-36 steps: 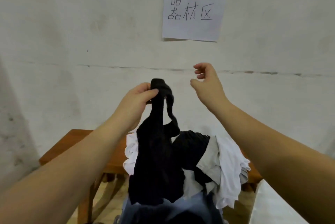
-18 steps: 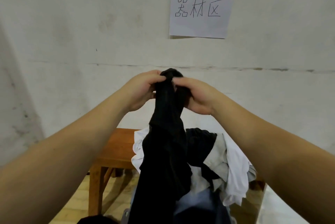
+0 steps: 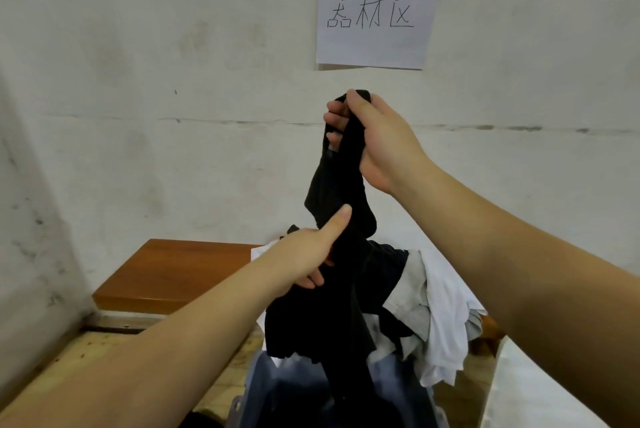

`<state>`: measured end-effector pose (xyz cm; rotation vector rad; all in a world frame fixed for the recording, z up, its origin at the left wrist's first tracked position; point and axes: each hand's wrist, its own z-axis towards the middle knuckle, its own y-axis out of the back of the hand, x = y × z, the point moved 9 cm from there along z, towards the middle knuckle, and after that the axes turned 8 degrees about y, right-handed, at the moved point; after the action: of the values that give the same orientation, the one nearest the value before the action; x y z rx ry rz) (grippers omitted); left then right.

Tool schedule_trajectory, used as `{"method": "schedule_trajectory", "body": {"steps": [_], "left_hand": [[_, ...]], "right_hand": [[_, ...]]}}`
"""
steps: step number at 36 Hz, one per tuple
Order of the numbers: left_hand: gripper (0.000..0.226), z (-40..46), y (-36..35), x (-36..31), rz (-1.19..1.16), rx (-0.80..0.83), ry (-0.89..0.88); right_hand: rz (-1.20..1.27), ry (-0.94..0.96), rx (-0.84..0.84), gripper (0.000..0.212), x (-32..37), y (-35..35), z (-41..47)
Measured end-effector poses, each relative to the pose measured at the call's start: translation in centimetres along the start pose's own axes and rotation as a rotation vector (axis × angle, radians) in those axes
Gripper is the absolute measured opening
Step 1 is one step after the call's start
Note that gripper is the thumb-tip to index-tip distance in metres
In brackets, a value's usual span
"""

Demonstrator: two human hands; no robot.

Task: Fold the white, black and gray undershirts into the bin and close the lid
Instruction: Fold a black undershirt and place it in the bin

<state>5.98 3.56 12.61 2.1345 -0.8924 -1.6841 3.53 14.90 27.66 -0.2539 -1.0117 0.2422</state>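
Above the counter's [image 3: 166, 275] near edge, the black undershirt [image 3: 341, 254] hangs bunched in the air, and the risk I see is its loose lower half dragging the white undershirt [image 3: 446, 327] and gray undershirt [image 3: 407, 292] off the heap, or dropping unfolded into the bin [image 3: 263, 389] below. The left hand [image 3: 304, 254] grips the cloth midway, thumb straight up against it and fingers curled behind. The right hand [image 3: 374, 140] holds the straps high, fingers [image 3: 334, 114] wrapped closed round them.

A white rectangular paper sheet [image 3: 375, 21] stuck on the pale plaster wall [image 3: 138, 46] reads, handwritten in black, "器材区".
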Motion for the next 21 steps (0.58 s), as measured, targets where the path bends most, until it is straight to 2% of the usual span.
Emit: {"method": "schedule_trajectory", "body": {"steps": [2, 4, 7, 10, 13, 18, 21], "left_hand": [[0.073, 0.7, -0.2, -0.3, -0.133, 0.01, -0.055], [0.043, 0.9, -0.2, -1.2, -0.43, 0.058, -0.123], [0.018, 0.6, 1.6, -2.0, -0.788, 0.055, -0.202], [0.012, 0.9, 3.3, -2.7, -0.976, 0.204, -0.206], [0.014, 1.2, 5.6, -2.8, -1.045, 0.32, -0.169], [0.019, 1.7, 8.9, -3.6, -1.0, 0.295, -0.205], [0.022, 2.1, 10.0, -3.6, -0.874, 0.173, -0.152]], "right_hand": [[-0.036, 0.001, -0.001, 0.017, 0.1, 0.2, -0.1], [-0.053, 0.007, -0.017, 0.018, 0.5, 0.7, -0.1], [-0.013, -0.029, -0.074, 0.029, 0.8, 2.4, 0.0], [0.033, -0.156, -0.129, 0.038, 0.3, 5.3, 0.0], [-0.08, -0.324, -0.086, 0.026, -1.0, 7.9, -0.6], [-0.337, -0.537, -0.011, 0.019, -2.1, 11.6, -1.7], [-0.347, -0.566, -0.036, 0.01, -1.7, 13.3, -1.8]]}}
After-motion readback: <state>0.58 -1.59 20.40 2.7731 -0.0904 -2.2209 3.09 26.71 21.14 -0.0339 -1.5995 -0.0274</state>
